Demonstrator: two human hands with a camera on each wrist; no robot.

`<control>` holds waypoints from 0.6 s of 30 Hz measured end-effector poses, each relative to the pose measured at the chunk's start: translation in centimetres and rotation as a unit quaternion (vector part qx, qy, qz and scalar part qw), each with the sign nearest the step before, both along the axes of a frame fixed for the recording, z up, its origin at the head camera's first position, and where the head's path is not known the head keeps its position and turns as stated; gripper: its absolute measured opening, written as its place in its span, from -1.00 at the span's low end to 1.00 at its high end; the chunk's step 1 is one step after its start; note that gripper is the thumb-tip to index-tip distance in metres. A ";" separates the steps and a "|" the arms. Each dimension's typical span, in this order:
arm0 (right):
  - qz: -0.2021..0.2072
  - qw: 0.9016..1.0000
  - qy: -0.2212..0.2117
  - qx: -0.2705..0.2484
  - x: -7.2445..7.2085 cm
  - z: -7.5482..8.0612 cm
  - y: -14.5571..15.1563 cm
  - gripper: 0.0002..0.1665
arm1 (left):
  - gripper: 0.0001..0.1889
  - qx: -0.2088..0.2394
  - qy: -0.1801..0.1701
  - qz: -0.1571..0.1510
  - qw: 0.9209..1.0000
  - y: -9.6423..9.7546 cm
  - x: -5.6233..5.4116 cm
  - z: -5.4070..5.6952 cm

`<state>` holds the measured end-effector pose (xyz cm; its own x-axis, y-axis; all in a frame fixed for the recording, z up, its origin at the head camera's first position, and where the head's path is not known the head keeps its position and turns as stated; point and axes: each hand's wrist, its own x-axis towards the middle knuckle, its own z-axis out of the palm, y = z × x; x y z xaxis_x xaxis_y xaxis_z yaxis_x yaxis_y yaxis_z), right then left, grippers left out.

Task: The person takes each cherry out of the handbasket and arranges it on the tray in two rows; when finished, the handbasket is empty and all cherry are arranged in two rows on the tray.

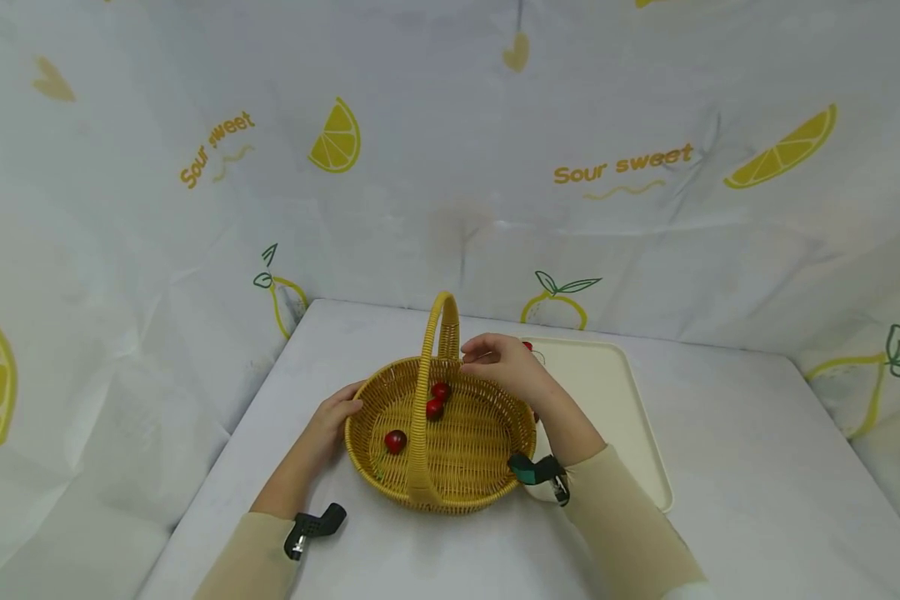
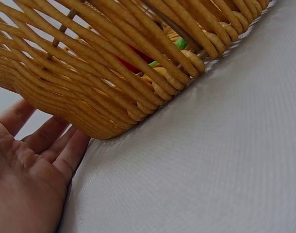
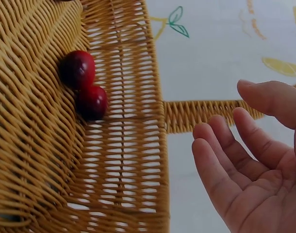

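Observation:
A yellow wicker basket (image 1: 465, 450) with a tall arched handle (image 1: 418, 417) stands on the table. My left hand (image 1: 337, 412) rests against its left side; in the left wrist view the fingers (image 2: 73, 150) lie fairly straight against the woven wall. My right hand (image 1: 498, 362) hovers over the far right rim near the handle, fingers loosely bent. Nothing lies between those fingers in the right wrist view. Inside the basket, two dark red cherries (image 3: 92, 103) sit together by the far wall. Another cherry (image 1: 395, 442) lies at the near left.
A cream tray (image 1: 600, 392) lies right of the basket, partly hidden behind it and my right arm. At the tray's far left corner a red cherry (image 1: 527, 345) shows beside my hand. White cloth printed with lemons (image 1: 555, 312) hangs behind the table and along its sides.

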<state>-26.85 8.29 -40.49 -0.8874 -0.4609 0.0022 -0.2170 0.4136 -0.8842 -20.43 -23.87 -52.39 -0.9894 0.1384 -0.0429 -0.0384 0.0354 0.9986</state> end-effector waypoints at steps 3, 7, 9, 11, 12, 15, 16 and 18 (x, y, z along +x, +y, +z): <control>0.019 1.000 0.000 0.012 -0.1 0.0 -1.1 -0.59 | -0.47 0.002 0.002 -0.001 1.000 0.0 0.0 0.0; 0.039 0.999 0.007 0.032 -0.3 -0.1 -2.5 -0.65 | -0.46 0.002 0.001 0.000 1.000 0.0 0.0 0.1; 0.051 0.998 0.007 0.042 -0.6 -0.3 -3.2 -0.66 | -0.46 0.001 0.001 0.002 1.000 -0.1 0.0 0.0; 0.064 0.997 0.000 0.050 -0.8 -0.6 -3.7 -0.67 | -0.46 0.002 0.001 0.003 1.000 -0.1 0.0 0.0; 0.070 0.996 -0.003 0.055 -0.9 -0.8 -4.0 -0.68 | -0.46 0.004 0.001 0.004 1.000 -0.1 0.0 0.0; 0.090 0.994 -0.011 0.068 -1.1 -1.2 -4.7 -0.71 | -0.47 0.007 -0.003 0.007 1.000 0.0 0.0 0.0; 0.094 0.993 -0.013 0.073 -1.1 -1.3 -4.8 -0.72 | -0.47 0.008 -0.004 0.008 1.000 0.0 0.0 0.0; 0.101 0.992 -0.021 0.079 -1.1 -1.7 -5.2 -0.72 | -0.46 0.006 -0.004 0.008 1.000 0.1 0.1 0.1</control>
